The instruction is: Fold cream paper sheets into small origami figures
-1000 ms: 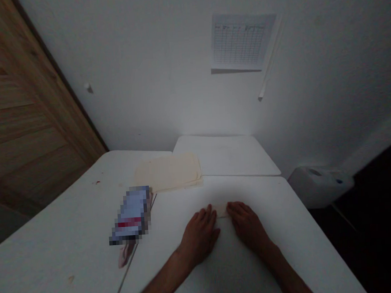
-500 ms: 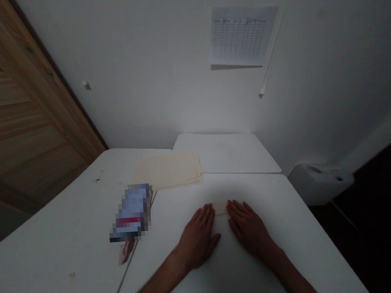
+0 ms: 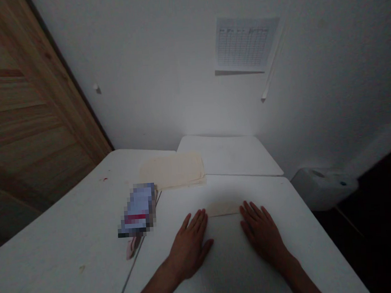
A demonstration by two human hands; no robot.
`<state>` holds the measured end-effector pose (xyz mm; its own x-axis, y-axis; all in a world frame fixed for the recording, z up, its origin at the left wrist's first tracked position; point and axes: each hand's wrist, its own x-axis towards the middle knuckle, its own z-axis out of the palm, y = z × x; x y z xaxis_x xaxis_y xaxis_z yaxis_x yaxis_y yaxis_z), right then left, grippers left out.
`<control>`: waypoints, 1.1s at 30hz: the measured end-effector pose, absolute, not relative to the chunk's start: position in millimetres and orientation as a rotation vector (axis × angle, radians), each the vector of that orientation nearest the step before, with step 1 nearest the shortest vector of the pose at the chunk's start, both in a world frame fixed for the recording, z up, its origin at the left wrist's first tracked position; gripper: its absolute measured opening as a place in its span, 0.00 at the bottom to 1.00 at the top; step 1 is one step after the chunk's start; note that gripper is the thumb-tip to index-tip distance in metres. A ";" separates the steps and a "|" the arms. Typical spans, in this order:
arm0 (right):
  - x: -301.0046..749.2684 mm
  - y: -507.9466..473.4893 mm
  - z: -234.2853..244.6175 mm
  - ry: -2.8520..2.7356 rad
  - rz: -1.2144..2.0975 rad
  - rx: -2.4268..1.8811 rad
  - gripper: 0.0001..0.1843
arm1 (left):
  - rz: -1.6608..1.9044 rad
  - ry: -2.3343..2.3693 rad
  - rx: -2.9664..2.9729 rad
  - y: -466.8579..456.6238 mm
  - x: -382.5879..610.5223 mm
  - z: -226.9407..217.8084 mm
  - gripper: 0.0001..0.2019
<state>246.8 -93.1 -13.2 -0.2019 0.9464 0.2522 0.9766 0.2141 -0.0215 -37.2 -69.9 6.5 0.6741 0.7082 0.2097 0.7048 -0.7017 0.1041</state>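
Observation:
A small beige folded piece, which looks like cloth or a thin sheet, lies flat on the white table. My left hand rests palm down at its left end, fingers stretched out and fingertips at the edge. At the right end my right hand lies flat too, its fingers spread. Most of the strip shows between the two hands. Farther back on the left, a larger beige sheet or stack of sheets is spread on the table.
A blurred-out device stands left of my left hand, over a pinkish object. A seam runs beneath it between table panels. A printed chart hangs on the wall. A white plastic container sits beyond the right edge, and a wooden door at left.
My hands have moved apart, the left one leftward and the right one rightward. More of the beige piece now shows between them. The view has shifted slightly.

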 end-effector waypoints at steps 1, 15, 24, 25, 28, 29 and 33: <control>248.0 -94.2 -14.9 -2.260 -0.229 -1.847 0.26 | 0.391 1.209 2.860 -70.0 -37.5 5.3 0.30; 254.7 -77.5 -22.2 -2.091 -0.282 -1.714 0.20 | 0.746 1.376 2.596 -39.6 -11.4 -1.9 0.26; 242.1 -54.9 -7.3 -1.986 -0.167 -1.664 0.15 | 0.824 1.296 2.509 -9.3 8.5 12.2 0.11; 241.6 -52.9 -6.2 -1.964 -0.140 -1.643 0.15 | 0.835 1.304 2.492 -7.8 9.4 12.3 0.11; 239.5 -45.5 -4.5 -1.840 -0.043 -1.589 0.17 | 0.871 1.319 2.431 -3.6 11.4 10.4 0.12; 237.8 -42.4 -4.4 -1.777 -0.012 -1.577 0.18 | 0.883 1.314 2.414 -2.4 11.9 9.5 0.12; 222.4 -28.5 -2.7 -1.501 0.124 -1.527 0.25 | 0.960 1.275 2.325 1.1 12.1 7.3 0.13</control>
<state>222.4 -28.5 -2.7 0.2389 0.8172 0.5245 0.7204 0.2131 -0.6600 12.1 1.1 7.3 0.3759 0.8341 0.4037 0.6186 -0.5502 0.5608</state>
